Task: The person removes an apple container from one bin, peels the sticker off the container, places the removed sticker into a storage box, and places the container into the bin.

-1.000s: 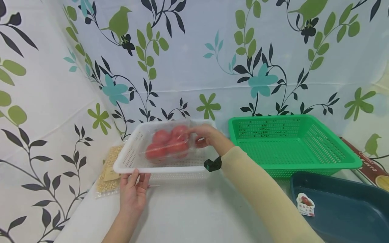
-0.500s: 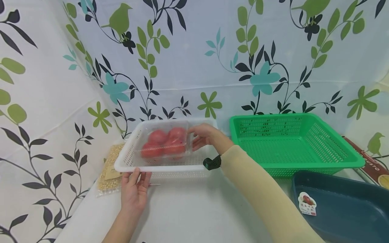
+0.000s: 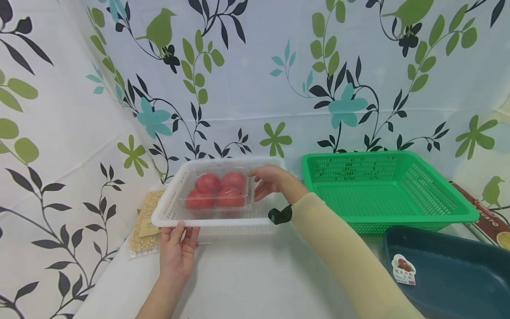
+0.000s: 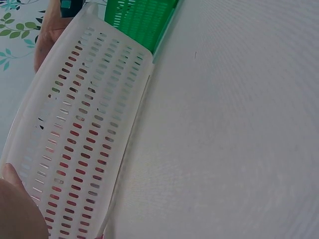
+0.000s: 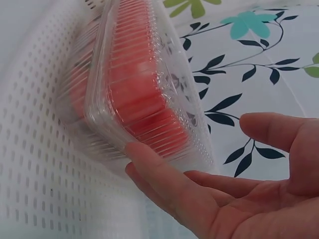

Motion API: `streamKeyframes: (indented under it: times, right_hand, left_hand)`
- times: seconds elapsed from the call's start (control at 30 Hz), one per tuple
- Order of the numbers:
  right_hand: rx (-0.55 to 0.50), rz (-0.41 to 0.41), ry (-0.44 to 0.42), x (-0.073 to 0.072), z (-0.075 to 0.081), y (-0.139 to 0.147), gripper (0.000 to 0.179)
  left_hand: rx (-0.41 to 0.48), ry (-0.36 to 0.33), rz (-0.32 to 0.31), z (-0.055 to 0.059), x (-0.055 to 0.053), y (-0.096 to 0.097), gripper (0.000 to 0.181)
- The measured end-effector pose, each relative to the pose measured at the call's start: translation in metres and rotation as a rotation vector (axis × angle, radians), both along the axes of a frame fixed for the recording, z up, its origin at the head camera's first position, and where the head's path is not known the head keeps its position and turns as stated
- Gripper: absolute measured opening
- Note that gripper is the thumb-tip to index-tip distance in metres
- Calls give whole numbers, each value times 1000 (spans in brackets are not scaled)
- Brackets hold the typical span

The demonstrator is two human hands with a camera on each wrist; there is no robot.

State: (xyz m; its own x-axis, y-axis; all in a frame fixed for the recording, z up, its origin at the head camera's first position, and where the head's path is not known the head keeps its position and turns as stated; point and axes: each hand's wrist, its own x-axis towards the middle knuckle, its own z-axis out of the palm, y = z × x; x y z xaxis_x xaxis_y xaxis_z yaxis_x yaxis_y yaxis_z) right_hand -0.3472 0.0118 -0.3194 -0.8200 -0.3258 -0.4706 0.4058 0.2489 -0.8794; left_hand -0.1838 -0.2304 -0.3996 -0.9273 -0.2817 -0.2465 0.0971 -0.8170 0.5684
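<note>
A clear plastic clamshell box of tomatoes point(image 3: 217, 190) lies in the left part of a white slotted basket point(image 3: 175, 218). My left hand point(image 3: 177, 254) holds the basket's near rim, with the thumb at the edge and the fingers under it; in the left wrist view only part of that hand point(image 4: 20, 209) shows. My right hand point(image 3: 275, 181) is over the basket, just right of the box. Seen from the right wrist, the fingertips point(image 5: 142, 154) of this hand are at the box's end, fingers extended and thumb apart.
On the right stands a green slotted basket point(image 3: 398, 219), with a dark blue tray point(image 3: 458, 270) in front of it bearing a sticker. A brown printed package point(image 3: 490, 221) lies behind them. Left of the white basket is a bag of yellowish grains point(image 3: 145, 232). Patterned cloth hangs behind.
The box of tomatoes has shifted left and settled flat in the white basket. My right hand has let go of it and loosened its fingers. The left hand stays at the rim.
</note>
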Motion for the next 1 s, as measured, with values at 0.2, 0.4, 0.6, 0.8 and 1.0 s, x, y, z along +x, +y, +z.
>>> streamKeyframes:
  times: [0.2, 0.4, 0.6, 0.8, 1.0]
  right_hand:
    - [-43, -20, -3, 1, 3, 7, 61]
    - [-101, -11, 23, 4, 9, 15, 61]
    - [-115, 28, 50, 16, 22, 29, 64]
    - [-96, 96, 84, 31, 32, 46, 66]
    - [-101, 131, 103, 48, 41, 63, 55]
  left_hand:
    - [-19, 6, -6, 0, 2, 1, 28]
    - [-30, 2, -13, 1, 2, 0, 35]
    - [-20, 0, -16, 1, 1, 0, 32]
    - [-2, 0, -7, 1, 1, 0, 26]
    - [-21, 14, -17, 1, 2, 0, 29]
